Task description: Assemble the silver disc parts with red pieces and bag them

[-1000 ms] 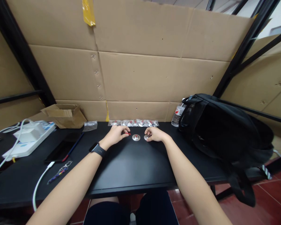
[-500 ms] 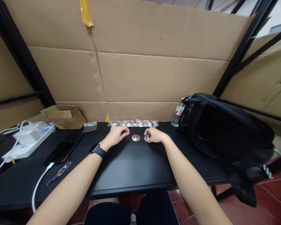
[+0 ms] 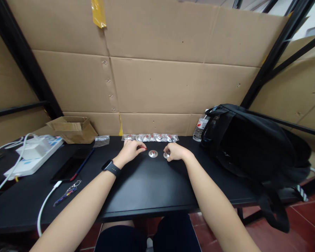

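Observation:
Between the fingertips of my left hand (image 3: 131, 150) is a small red piece (image 3: 146, 149), too small to name; that hand is closed in a pinch. My right hand (image 3: 176, 152) has thumb and fingers closed at the edge of a round silver disc (image 3: 166, 154) on the black table, and partly covers it. Another silver disc (image 3: 153, 154), with a small red part at its centre, lies flat between my hands, touched by neither. Just beyond the hands runs a row of clear plastic packets (image 3: 149, 138) holding several similar silver and red discs.
At right, a black backpack (image 3: 257, 147) stands beside a water bottle (image 3: 199, 130). On the left are an open paper bag (image 3: 76, 130), a clear plastic bag (image 3: 102, 141), a phone (image 3: 70, 166), a keychain (image 3: 65, 196) and a white power strip (image 3: 31, 157). Cardboard walls the back.
The whole view has shifted slightly. Both hands keep nearly the same places and grips, and a little more of the red piece shows at my left fingertips.

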`<state>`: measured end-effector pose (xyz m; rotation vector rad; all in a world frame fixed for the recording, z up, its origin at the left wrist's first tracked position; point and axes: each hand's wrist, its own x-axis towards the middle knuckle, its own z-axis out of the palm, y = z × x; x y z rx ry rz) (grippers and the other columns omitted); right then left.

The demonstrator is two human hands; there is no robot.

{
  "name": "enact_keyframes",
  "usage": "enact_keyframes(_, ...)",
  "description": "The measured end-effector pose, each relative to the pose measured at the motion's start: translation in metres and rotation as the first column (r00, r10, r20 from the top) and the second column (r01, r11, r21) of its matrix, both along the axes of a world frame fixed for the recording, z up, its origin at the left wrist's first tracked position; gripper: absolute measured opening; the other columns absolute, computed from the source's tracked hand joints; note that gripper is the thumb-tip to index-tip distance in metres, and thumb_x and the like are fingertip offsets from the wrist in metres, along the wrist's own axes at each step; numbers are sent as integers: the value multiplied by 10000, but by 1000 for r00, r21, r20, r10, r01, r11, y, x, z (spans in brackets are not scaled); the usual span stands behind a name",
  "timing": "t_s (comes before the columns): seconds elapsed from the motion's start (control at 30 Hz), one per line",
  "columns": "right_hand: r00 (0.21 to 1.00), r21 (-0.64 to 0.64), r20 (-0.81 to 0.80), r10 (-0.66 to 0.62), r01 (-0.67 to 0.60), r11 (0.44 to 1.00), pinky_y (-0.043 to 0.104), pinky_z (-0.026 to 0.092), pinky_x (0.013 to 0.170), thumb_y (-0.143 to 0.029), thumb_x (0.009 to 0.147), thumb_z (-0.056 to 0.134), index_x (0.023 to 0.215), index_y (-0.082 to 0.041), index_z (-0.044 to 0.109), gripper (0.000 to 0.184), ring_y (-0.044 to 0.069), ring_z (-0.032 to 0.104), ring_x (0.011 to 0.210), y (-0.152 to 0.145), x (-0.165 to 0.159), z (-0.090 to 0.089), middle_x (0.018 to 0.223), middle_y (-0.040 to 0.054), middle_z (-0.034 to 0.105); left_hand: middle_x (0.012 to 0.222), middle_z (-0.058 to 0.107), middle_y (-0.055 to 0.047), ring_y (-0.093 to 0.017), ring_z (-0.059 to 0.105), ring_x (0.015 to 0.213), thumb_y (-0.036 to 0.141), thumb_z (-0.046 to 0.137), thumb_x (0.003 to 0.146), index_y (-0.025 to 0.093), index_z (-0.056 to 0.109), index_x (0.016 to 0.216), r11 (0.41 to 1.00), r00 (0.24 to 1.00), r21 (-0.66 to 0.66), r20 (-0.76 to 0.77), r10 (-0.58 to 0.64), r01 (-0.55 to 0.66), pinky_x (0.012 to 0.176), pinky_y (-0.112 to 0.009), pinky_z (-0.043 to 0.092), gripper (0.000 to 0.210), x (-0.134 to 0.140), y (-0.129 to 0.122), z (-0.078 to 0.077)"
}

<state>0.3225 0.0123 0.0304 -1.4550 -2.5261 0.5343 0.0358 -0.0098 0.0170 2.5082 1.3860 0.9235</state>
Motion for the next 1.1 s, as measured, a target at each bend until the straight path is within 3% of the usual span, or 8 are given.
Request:
enact_keyframes(0.13, 965, 147, -257, 61, -24, 989, 287, 510, 800, -186, 620, 800, 1062, -192, 742, 446, 211, 698, 867, -3, -8, 2, 996, 53, 770, 967, 780, -10, -216, 687, 879, 380, 665, 886, 261, 763, 879, 998, 987, -54, 157, -32, 41, 861, -327, 447, 155, 3, 1, -1)
enact_keyframes(0.27, 817, 201, -556, 152, -46, 979, 308, 510, 837, -292, 719, 791, 1166, -218, 668, 469, 209, 697, 978, -14, -31, 5, 1125, 52, 740, 997, 749, -57, -235, 669, 960, 410, 672, 878, 219, 750, 899, 995, 930, -63, 362, -54, 83, 919, -363, 469, 207, 9, 7, -9)
enact_keyframes(0.4, 675, 169, -719, 165, -61, 984, 310, 523, 846, -313, 738, 801, 1182, -228, 622, 486, 222, 703, 1063, -25, -56, 0, 1200, 72, 714, 1028, 694, -80, -240, 628, 1046, 445, 677, 874, 205, 744, 874, 995, 880, 16, 466, -91, 94, 1010, -404, 440, 248, 16, 10, -13)
enact_keyframes(0.63, 568, 163, -808, 156, -39, 986, 314, 540, 834, -316, 720, 833, 1120, -240, 624, 458, 232, 713, 1074, -28, -67, -8, 1196, 77, 718, 994, 696, -73, -232, 633, 999, 460, 675, 866, 200, 716, 852, 993, 833, -24, 546, -84, 116, 981, -392, 461, 264, 24, 5, -8)
enact_keyframes(0.87, 580, 119, -810, 88, 14, 993, 345, 558, 853, -388, 715, 834, 1074, -229, 623, 445, 242, 705, 1079, -29, -69, -9, 1187, 92, 724, 1021, 674, -71, -230, 629, 1021, 390, 652, 879, 202, 726, 872, 994, 858, -9, 506, -89, 108, 1002, -390, 461, 202, 25, 4, -10)
enact_keyframes(0.97, 576, 106, -814, 81, 9, 994, 354, 563, 872, -406, 694, 843, 964, -223, 644, 382, 245, 696, 1085, -29, -70, -10, 1184, 87, 725, 1018, 674, -70, -230, 634, 1012, 367, 655, 872, 208, 737, 876, 996, 858, 4, 508, -80, 91, 989, -386, 469, 179, 25, 3, -12)
enact_keyframes(1.1, 544, 66, -837, 65, -18, 998, 357, 580, 838, -448, 731, 805, 881, -204, 654, 324, 238, 718, 983, -28, -68, -9, 1150, 91, 729, 1008, 690, -73, -237, 643, 1001, 370, 681, 854, 205, 749, 873, 998, 833, 3, 550, -48, 56, 975, -392, 475, 180, 27, 2, -10)
